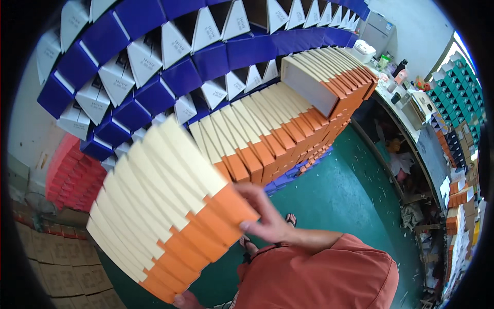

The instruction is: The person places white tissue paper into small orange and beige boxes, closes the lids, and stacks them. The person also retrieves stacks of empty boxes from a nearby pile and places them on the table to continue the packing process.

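Brown cartons (pixel 62 260) stand at the lower left, with pink boxes (pixel 74 172) above them near a pale wall. Stepped tiers of blue and white boxes (pixel 182 77) curve across the top of the view.

Left of center, a long row of cream-and-orange boxes (pixel 164 206), pressed side by side, slants in front of the worker's body, above the floor. The left hand (pixel 188 300) touches its lower orange corner, at the bottom edge of the view; most of that hand is hidden, and how far its fingers close cannot be told. The right hand (pixel 265 219) curls around the row's upper right end, partly closed, its thumb against the orange side and some fingers out of sight behind.

Just beyond, a stack of matching boxes (pixel 278 129) runs alongside the blue and white tiers, with a further layer on top at its far end. A sandaled foot (pixel 291 220) shows on the green floor (pixel 342 180), beside the worker's rust-red shirt (pixel 319 273).

Farther right, a cluttered workbench (pixel 411 126) holds a white tub (pixel 364 50) and a pink bottle (pixel 401 77). Green boxes (pixel 458 98) rise at the far right.
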Demonstrator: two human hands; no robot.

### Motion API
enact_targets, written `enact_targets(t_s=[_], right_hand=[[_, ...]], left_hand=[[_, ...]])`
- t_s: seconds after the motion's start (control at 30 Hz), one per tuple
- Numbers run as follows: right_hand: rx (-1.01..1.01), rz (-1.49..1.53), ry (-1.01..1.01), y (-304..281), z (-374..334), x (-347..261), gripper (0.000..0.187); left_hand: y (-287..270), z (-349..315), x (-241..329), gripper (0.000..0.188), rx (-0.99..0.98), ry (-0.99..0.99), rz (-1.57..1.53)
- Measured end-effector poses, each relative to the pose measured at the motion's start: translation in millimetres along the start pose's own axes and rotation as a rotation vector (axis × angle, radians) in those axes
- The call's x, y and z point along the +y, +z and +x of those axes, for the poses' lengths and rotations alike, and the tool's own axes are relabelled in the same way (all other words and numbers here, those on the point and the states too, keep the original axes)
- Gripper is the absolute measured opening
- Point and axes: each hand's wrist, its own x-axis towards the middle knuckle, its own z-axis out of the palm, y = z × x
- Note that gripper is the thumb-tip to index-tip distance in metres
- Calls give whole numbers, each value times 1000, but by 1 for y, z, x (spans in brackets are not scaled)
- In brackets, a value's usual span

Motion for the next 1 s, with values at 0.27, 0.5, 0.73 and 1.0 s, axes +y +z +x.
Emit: enact_targets(t_s=[0.27,0.5,0.73,1.0], right_hand=[[481,-83,111,-226,13,-27,67],[442,-39,199,-307,27,-17,76],[502,-485,-44,-338,25,4,98],[641,-893,-101,-376,50,10,51]], left_hand=[[302,62,-55,55,-61,-109,135],[371,74,-131,59,-80,-168,26],[397,92,-172,68,-80,-143,70],[414,82,-185,69,-8,-48,209]])
